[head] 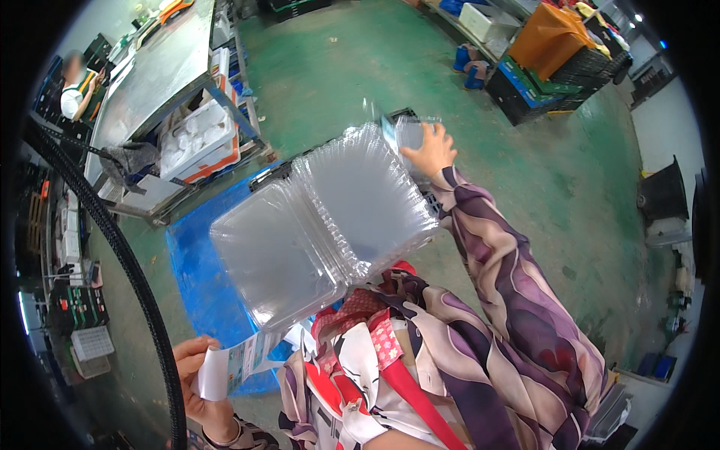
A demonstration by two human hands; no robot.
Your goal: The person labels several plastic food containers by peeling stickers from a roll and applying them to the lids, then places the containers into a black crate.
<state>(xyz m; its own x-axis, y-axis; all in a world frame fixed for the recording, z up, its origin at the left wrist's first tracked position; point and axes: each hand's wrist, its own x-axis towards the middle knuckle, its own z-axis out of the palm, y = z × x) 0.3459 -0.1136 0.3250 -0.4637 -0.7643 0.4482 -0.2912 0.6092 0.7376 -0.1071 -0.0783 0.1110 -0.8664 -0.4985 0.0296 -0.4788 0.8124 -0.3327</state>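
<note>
At the lower left, my left hand [205,388] holds a strip of printed labels [239,360] on white backing. My right hand [434,149], fingers spread, is at a clear plastic container [409,135] with a bluish label; blur hides whether it grips it. Nested clear plastic clamshell containers lie in front of me, with their lids [264,253] folded out to the left and ribbed trays [368,197] on the right. Black crate edges [270,175] show beneath them.
A blue sheet or board [197,270] lies below at the left. A metal table [163,62] stands beyond, with a styrofoam box [197,143] under it and a person [76,90] behind. Stacked crates [523,90] stand at the upper right. A black braided hose or cable [126,264] crosses the left side.
</note>
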